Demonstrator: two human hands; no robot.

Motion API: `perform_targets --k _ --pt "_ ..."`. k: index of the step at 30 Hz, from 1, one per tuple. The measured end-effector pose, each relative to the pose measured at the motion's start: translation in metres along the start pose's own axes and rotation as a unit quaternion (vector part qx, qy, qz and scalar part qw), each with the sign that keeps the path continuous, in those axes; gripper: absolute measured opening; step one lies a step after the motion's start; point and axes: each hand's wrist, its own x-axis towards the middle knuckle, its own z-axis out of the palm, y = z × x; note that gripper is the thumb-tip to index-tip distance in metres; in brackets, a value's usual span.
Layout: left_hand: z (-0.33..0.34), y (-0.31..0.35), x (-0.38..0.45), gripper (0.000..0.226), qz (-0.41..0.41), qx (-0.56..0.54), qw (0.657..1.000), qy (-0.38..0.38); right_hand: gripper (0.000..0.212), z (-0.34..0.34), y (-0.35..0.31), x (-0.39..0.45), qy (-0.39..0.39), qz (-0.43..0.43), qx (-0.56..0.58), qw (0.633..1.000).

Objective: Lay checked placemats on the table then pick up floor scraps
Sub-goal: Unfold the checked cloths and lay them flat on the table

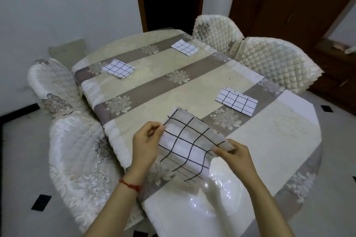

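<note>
The left hand point(146, 143) pinches the near-left edge of a checked placemat point(189, 144) between thumb and fingers, and the right hand point(232, 153) pinches its right corner the same way. The cloth hangs between them above the near edge of the tabletop point(269, 136), at about 6 o'clock; it sags and looks partly folded, with a lower layer trailing toward the person.

Three other checked placemats already lie flat: one at 10 o'clock point(118, 68), one at 12 o'clock point(185, 47) and one at 3 o'clock point(236, 101), each well apart from the rest. This looks like the fourth and last setting, so the floor scraps would come after it. None can be made out on the floor in this view.

The risks, as I judge them:
- the loose layer may drop folded under, leaving a lump or a crooked mat
- the spot sits close to the rim, so a mat laid too near may slide off the glossy cover
- dragging it could rumple the patterned tablecloth point(173, 90)
</note>
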Motion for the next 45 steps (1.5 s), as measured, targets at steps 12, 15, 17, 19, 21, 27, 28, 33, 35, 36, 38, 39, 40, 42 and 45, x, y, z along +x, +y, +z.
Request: perform_targets --k 12,15,17,19,21,27,28,33,35,36,38,39,40,42,45 --pt "-0.007 0.012 -0.022 0.018 -0.06 -0.068 0.99 0.106 0.018 0.003 -0.037 0.005 0.092 -0.093 0.081 0.988" --pt "-0.009 0.008 -0.024 0.016 -0.092 -0.08 0.986 0.112 0.02 0.002 -0.055 0.01 0.12 -0.134 0.061 0.982" --pt "-0.009 0.007 -0.025 0.012 -0.123 -0.09 0.983 0.098 0.019 0.0 -0.068 0.015 0.113 -0.18 0.027 0.977" --pt "-0.008 0.008 -0.024 0.016 -0.122 -0.055 0.987 0.086 0.013 -0.002 -0.083 0.018 0.101 -0.233 -0.034 0.967" --pt "-0.008 0.014 -0.021 0.033 -0.092 0.013 0.993 0.076 0.006 -0.003 -0.097 0.022 0.084 -0.293 -0.098 0.947" --pt "0.006 0.059 0.001 0.039 0.042 0.107 0.993 -0.029 0.001 -0.004 -0.131 0.022 -0.005 -0.389 -0.2 0.899" --pt "0.009 0.068 0.004 0.032 0.059 0.102 0.992 -0.05 0.002 -0.004 -0.135 0.021 -0.01 -0.394 -0.203 0.896" --pt "0.017 0.093 0.018 0.012 0.125 0.086 0.986 -0.071 0.004 -0.005 -0.154 0.017 -0.019 -0.371 -0.164 0.914" --pt "0.017 0.099 0.023 0.013 0.126 0.078 0.987 -0.066 0.007 -0.007 -0.16 0.017 -0.028 -0.34 -0.142 0.929" --pt "0.017 0.102 0.026 0.015 0.126 0.07 0.987 -0.064 0.011 -0.008 -0.162 0.017 -0.031 -0.323 -0.131 0.937" --pt "0.016 0.106 0.029 0.018 0.135 0.058 0.987 -0.06 0.016 -0.012 -0.167 0.018 -0.043 -0.298 -0.114 0.947" --pt "0.015 0.108 0.031 0.02 0.143 0.055 0.987 -0.058 0.016 -0.014 -0.168 0.019 -0.055 -0.286 -0.104 0.951" --pt "0.014 0.11 0.032 0.021 0.151 0.055 0.985 -0.055 0.016 -0.016 -0.17 0.019 -0.069 -0.274 -0.092 0.955" --pt "0.012 0.112 0.034 0.024 0.167 0.059 0.983 -0.046 0.017 -0.017 -0.171 0.019 -0.097 -0.251 -0.058 0.961" --pt "0.008 0.114 0.036 0.027 0.185 0.061 0.981 -0.021 0.02 -0.017 -0.171 0.019 -0.097 -0.228 -0.017 0.969"
